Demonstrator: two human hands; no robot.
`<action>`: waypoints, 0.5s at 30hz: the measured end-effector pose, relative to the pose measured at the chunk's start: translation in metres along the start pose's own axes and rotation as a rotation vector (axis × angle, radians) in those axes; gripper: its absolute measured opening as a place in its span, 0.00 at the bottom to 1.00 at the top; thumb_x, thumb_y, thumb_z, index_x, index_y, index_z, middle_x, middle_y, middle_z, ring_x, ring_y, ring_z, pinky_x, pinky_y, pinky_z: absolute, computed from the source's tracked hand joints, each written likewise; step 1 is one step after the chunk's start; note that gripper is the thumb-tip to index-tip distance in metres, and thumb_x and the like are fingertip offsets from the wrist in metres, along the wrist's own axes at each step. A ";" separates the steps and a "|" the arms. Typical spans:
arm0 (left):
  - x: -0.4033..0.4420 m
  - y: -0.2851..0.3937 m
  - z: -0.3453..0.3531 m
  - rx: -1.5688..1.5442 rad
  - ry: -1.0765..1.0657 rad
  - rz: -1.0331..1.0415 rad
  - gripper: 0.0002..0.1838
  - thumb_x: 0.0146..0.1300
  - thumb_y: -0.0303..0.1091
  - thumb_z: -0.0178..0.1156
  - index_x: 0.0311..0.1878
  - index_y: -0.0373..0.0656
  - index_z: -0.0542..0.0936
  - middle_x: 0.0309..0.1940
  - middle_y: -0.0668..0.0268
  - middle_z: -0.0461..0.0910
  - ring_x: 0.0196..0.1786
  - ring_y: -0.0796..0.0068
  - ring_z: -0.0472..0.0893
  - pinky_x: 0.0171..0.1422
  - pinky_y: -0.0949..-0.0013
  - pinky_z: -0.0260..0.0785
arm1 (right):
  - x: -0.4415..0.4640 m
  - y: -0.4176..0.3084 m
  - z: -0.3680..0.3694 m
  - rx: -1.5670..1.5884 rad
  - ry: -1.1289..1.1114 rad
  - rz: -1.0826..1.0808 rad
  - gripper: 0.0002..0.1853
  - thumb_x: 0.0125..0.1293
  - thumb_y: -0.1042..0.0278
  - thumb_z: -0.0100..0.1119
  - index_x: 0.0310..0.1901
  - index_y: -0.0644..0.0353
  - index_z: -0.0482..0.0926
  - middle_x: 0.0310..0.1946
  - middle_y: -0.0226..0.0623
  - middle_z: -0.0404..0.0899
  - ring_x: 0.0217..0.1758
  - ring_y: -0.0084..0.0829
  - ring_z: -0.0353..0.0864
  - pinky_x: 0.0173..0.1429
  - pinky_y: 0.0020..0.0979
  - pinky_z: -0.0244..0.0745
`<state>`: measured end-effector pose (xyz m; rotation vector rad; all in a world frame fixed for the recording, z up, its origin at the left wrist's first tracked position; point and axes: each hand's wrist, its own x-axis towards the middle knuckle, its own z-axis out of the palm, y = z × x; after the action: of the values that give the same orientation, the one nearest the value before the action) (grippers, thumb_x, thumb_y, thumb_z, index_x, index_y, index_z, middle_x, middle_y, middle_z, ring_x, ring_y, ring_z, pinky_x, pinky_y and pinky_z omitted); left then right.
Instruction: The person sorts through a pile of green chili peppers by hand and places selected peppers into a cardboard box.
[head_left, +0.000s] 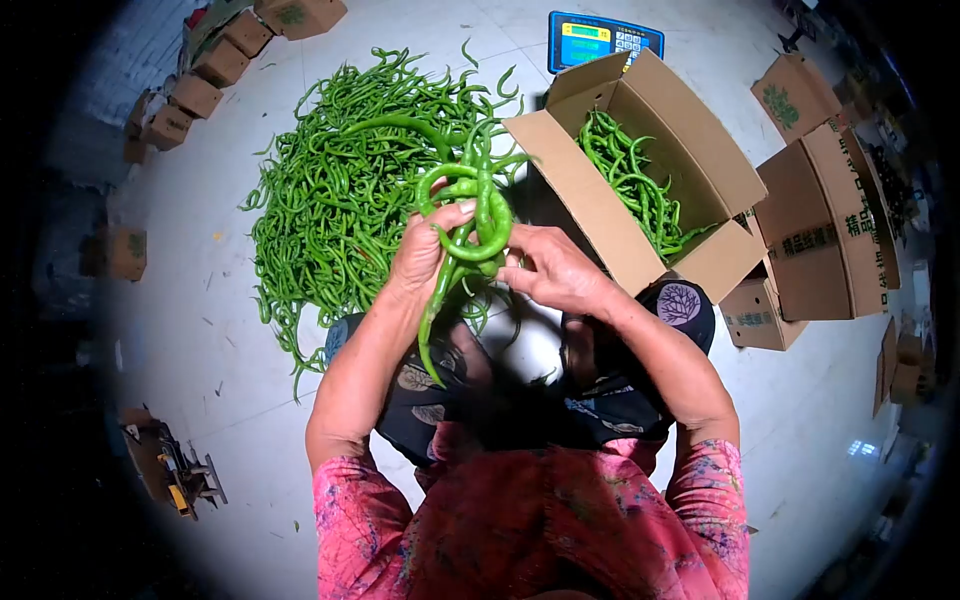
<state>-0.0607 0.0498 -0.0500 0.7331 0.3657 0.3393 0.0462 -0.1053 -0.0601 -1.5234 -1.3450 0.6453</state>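
A bunch of long, curled green chili peppers (487,215) is held up in front of my knees. My left hand (422,248) is closed round its left side, thumb across the peppers, and one long pepper hangs below. At the bunch's lower right, my right hand (560,268) has its fingers bent in against the peppers; its fingertips are partly hidden. Beyond my left hand, a large heap of green chili peppers (335,200) lies on the floor. An open cardboard box (590,205) stands to the right of the bunch, tilted, with more peppers (640,185) inside.
A blue-framed digital scale display (605,42) stands behind the open box. More cardboard boxes (825,225) are at the right, and a row of small boxes (196,95) lines the upper left. A dark metal object with a yellow part (180,490) lies at the lower left.
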 end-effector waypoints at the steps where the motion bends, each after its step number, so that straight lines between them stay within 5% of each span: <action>1: 0.001 -0.001 -0.001 0.001 0.006 0.012 0.20 0.59 0.21 0.60 0.55 0.40 0.72 0.44 0.60 0.80 0.42 0.70 0.83 0.44 0.68 0.81 | 0.000 -0.004 -0.004 0.088 -0.042 0.116 0.16 0.58 0.75 0.56 0.50 0.62 0.75 0.25 0.37 0.70 0.28 0.28 0.70 0.33 0.32 0.65; 6: 0.000 -0.004 0.005 0.093 0.042 0.090 0.24 0.58 0.25 0.62 0.58 0.44 0.69 0.40 0.62 0.80 0.39 0.71 0.83 0.42 0.67 0.82 | 0.003 0.005 -0.010 0.503 -0.067 0.264 0.17 0.59 0.77 0.52 0.51 0.59 0.76 0.26 0.21 0.69 0.30 0.15 0.64 0.34 0.22 0.60; 8: -0.003 -0.004 0.001 0.120 0.053 0.057 0.26 0.58 0.25 0.62 0.60 0.44 0.67 0.42 0.59 0.80 0.38 0.68 0.83 0.34 0.59 0.83 | 0.003 -0.005 -0.020 0.552 -0.095 0.243 0.14 0.66 0.68 0.48 0.51 0.60 0.75 0.37 0.25 0.77 0.35 0.14 0.67 0.36 0.19 0.62; 12: -0.008 -0.005 0.007 0.242 0.065 0.112 0.26 0.58 0.24 0.61 0.61 0.42 0.68 0.42 0.61 0.80 0.38 0.70 0.82 0.37 0.64 0.82 | 0.007 0.017 -0.016 0.977 -0.079 0.316 0.15 0.73 0.55 0.48 0.46 0.58 0.75 0.30 0.23 0.74 0.27 0.13 0.69 0.30 0.16 0.63; 15: -0.008 -0.010 0.010 0.291 0.041 0.120 0.29 0.54 0.21 0.61 0.61 0.39 0.67 0.45 0.63 0.76 0.45 0.73 0.79 0.50 0.71 0.75 | 0.006 0.005 -0.018 0.641 -0.038 0.303 0.19 0.66 0.47 0.58 0.39 0.56 0.77 0.26 0.21 0.71 0.26 0.13 0.65 0.29 0.18 0.61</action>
<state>-0.0619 0.0329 -0.0484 1.0375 0.4157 0.4203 0.0650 -0.1052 -0.0561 -1.1860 -0.8136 1.1707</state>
